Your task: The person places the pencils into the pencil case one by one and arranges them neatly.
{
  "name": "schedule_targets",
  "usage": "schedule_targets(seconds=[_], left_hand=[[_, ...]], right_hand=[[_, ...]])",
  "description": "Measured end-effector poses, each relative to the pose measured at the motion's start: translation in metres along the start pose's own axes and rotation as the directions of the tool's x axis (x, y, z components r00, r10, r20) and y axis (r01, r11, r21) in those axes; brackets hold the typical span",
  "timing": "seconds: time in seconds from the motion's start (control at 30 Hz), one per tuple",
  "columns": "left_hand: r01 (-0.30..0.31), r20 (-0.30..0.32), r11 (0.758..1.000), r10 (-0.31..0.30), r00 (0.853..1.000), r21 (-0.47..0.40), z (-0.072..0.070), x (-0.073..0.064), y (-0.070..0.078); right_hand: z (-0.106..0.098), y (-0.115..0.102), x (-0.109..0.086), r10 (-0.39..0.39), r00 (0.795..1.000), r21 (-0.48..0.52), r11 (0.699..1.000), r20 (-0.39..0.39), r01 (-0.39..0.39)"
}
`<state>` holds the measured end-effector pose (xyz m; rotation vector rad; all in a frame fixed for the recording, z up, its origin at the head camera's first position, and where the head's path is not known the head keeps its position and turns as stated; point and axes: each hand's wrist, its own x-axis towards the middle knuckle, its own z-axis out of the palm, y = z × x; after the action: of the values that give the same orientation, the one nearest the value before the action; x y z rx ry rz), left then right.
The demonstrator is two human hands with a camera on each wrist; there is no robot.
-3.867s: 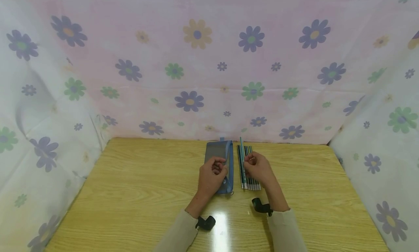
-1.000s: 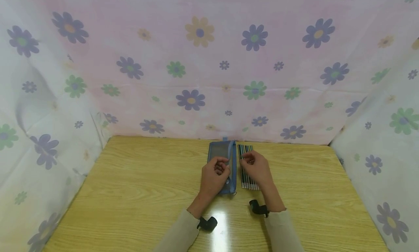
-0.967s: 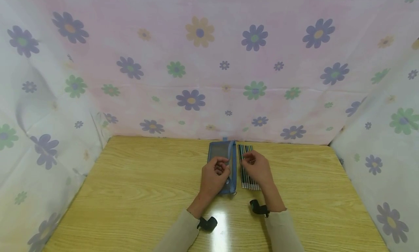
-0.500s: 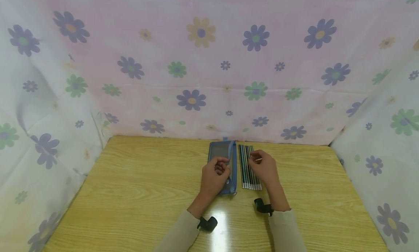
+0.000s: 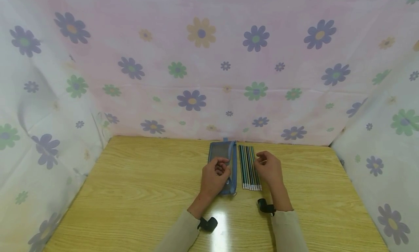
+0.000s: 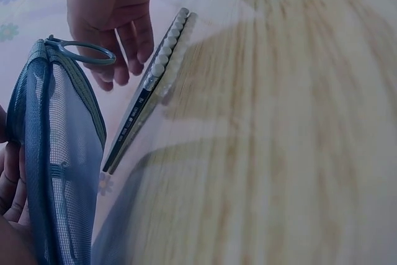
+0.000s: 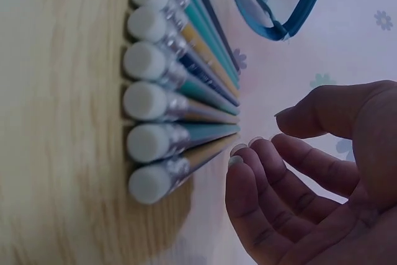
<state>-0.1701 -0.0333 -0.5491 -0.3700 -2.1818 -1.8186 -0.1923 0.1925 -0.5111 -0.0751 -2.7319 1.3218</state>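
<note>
My left hand [image 5: 212, 174] grips the edge of a blue mesh pencil case [image 5: 219, 150], its fingers curled against the zip side. In the left wrist view the case [image 6: 68, 153] stands gaping, with left fingers [image 6: 9, 178] at its far side. Just right of it, several striped pencils [image 5: 247, 168] lie side by side in a neat row, white eraser ends toward me. Beside the row's right edge hovers my right hand [image 5: 270, 168], thumb and fingers loosely bent. In the right wrist view a gap shows between thumb and fingertips, with nothing held.
The wood-grain table [image 5: 137, 194] carries the case and pencils near its back edge. Flower-printed cloth [image 5: 209, 70] walls it in behind and on both sides. A black wrist camera [image 5: 207, 223] sits on each wrist.
Earlier the right hand held one pencil jutting beyond the others; now that hand is empty, the pencils lie level, and it has shifted right off the row. The left hand keeps its hold.
</note>
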Motion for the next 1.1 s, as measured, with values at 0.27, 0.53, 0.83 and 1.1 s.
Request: schedule_targets(seconds=[0.27,0.53,0.83,1.1], left_hand=[[-0.005,-0.008,1.000,0.005,1.000,-0.002,0.000,0.000,0.001],[-0.017,-0.010,1.000,0.017,1.000,-0.002,0.000,0.000,0.000],[-0.018,-0.016,1.000,0.018,1.000,0.006,-0.001,-0.001,0.001],[-0.043,-0.002,0.998,0.043,0.999,-0.037,0.000,-0.002,0.001]], right_hand=[[0.000,0.005,0.000,0.016,1.000,-0.070,0.997,-0.008,-0.016],[0.000,0.008,0.002,0.040,0.999,-0.115,0.993,-0.006,-0.041],[0.003,0.012,0.004,0.014,1.000,-0.172,0.985,0.000,-0.014],[0.004,0.009,0.000,0.023,1.000,-0.170,0.985,-0.015,-0.026]])
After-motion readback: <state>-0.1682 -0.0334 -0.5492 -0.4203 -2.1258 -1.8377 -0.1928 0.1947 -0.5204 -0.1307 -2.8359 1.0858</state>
